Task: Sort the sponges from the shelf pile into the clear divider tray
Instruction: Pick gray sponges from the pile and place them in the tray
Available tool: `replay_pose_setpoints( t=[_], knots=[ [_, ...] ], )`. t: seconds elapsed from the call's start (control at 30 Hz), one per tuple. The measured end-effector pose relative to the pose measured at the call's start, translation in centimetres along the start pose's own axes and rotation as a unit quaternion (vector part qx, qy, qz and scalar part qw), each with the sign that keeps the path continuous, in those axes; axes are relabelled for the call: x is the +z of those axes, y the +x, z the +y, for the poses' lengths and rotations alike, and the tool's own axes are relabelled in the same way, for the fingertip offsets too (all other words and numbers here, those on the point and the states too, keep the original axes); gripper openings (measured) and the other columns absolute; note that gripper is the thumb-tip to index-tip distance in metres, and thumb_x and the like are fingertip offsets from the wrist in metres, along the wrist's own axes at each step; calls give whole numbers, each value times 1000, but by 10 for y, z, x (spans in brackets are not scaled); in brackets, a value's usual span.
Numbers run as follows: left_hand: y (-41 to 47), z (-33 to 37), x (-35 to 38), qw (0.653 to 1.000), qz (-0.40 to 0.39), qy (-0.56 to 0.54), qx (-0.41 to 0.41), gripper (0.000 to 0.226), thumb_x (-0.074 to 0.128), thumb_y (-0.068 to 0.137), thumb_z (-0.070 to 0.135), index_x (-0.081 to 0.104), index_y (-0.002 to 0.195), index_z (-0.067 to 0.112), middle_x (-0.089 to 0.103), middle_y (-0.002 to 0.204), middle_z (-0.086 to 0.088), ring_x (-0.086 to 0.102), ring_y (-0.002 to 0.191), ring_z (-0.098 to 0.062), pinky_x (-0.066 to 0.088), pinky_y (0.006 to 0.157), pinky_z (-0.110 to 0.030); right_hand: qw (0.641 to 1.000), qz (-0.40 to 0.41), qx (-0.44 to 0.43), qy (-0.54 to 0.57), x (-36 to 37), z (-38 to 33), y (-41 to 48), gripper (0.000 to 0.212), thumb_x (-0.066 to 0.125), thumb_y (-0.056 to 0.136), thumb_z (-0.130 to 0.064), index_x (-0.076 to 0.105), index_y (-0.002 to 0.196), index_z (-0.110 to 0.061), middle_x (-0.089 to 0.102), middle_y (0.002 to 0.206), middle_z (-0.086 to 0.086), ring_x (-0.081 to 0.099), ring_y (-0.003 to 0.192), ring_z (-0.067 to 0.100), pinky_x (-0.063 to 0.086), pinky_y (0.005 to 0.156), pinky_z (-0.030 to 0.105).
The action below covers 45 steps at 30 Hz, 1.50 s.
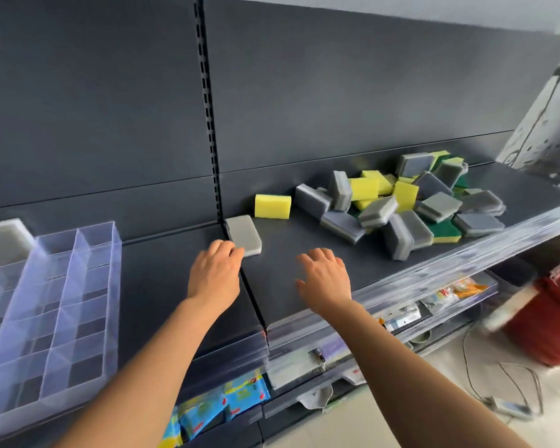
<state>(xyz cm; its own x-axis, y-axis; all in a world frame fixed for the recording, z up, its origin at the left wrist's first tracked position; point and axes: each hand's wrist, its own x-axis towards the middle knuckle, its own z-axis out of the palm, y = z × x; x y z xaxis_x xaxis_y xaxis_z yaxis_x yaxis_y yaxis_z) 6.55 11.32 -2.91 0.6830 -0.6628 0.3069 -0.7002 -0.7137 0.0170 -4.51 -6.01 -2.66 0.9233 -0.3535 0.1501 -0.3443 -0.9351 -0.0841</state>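
Both hands over the dark shelf point(304, 270).
Left hand point(215, 273) fingertips touch a grey sponge point(243, 235); grip unclear. Right hand point(325, 278) spread, empty. Yellow sponge point(272, 206) beyond; pile point(411, 202) far right; tray point(46, 318) left.

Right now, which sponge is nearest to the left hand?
The lone grey sponge lying flat beside the shelf upright; the left hand's fingertips reach its near edge. The yellow sponge and the pile lie farther right.

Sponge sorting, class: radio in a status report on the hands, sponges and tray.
Left hand touching lone grey sponge, no grip yet. Right hand open, empty. Pile unsorted; tray nearly empty. Path clear.
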Motion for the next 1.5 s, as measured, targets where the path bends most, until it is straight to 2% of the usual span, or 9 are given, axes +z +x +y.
replay_pose_setpoints(
  t=[0.27,0.57,0.73,0.87,0.97,1.1,1.27,1.37,1.5],
  knots=[
    [70,21,31,993,-86,-54,-57,40,46,94,23,43,134,19,35,142,-1,28,130,-23,42,91,-36,999,5,45,-21,1,57,46,42,54,86,-31,49,126,-19,48,127,3,36,124,24,30,95,32],
    [123,39,49,977,-88,-184,-56,29,43,96,32,56,121,22,52,120,1,38,118,-20,43,89,-37,993,-24,119,6,12,94,98,49,54,90,-33,38,133,-16,36,141,9,32,131,29,32,101,37],
    [138,33,46,961,-141,-201,-126,69,63,84,38,27,142,25,34,134,-4,28,128,-24,39,98,-39,992,-7,127,-12,14,100,107,41,46,93,-40,44,130,-22,48,126,6,40,118,28,34,92,36],
    [141,30,49,935,-225,-221,-164,89,64,80,48,12,148,23,17,152,-4,15,139,-26,29,107,-43,991,-19,129,5,15,100,114,55,54,83,-57,49,125,-21,47,123,4,39,118,26,34,94,37],
    [138,33,49,921,-242,-234,-197,95,72,71,51,23,146,19,30,144,-6,27,134,-26,34,103,-40,992,-33,124,16,16,98,113,64,65,70,-62,47,116,-21,43,120,3,38,116,26,36,92,39],
    [130,43,44,911,-234,-254,-225,77,80,60,49,48,123,18,40,114,-4,46,110,-23,44,89,-35,996,-52,69,-1,15,99,111,66,68,70,-60,42,119,-24,51,117,0,45,113,25,38,89,38],
    [113,57,35,880,-155,-364,-264,56,80,68,30,49,115,28,40,112,-2,50,95,-20,45,80,-31,980,-19,83,180,5,95,101,62,55,79,-57,40,134,-35,58,110,2,54,106,24,45,84,34],
    [97,63,28,856,-83,-431,-272,34,71,78,23,54,106,35,53,113,0,53,96,-18,42,72,-29,934,-41,86,345,-2,93,92,52,50,85,-47,39,136,-41,59,102,-2,56,98,18,44,86,32],
    [71,75,15,822,-29,-493,-283,29,65,84,19,57,104,39,56,111,4,53,95,-10,43,75,-26,866,-81,55,490,-8,84,78,42,46,91,-33,42,131,-45,59,97,-9,54,90,12,43,81,26]
  ],
)
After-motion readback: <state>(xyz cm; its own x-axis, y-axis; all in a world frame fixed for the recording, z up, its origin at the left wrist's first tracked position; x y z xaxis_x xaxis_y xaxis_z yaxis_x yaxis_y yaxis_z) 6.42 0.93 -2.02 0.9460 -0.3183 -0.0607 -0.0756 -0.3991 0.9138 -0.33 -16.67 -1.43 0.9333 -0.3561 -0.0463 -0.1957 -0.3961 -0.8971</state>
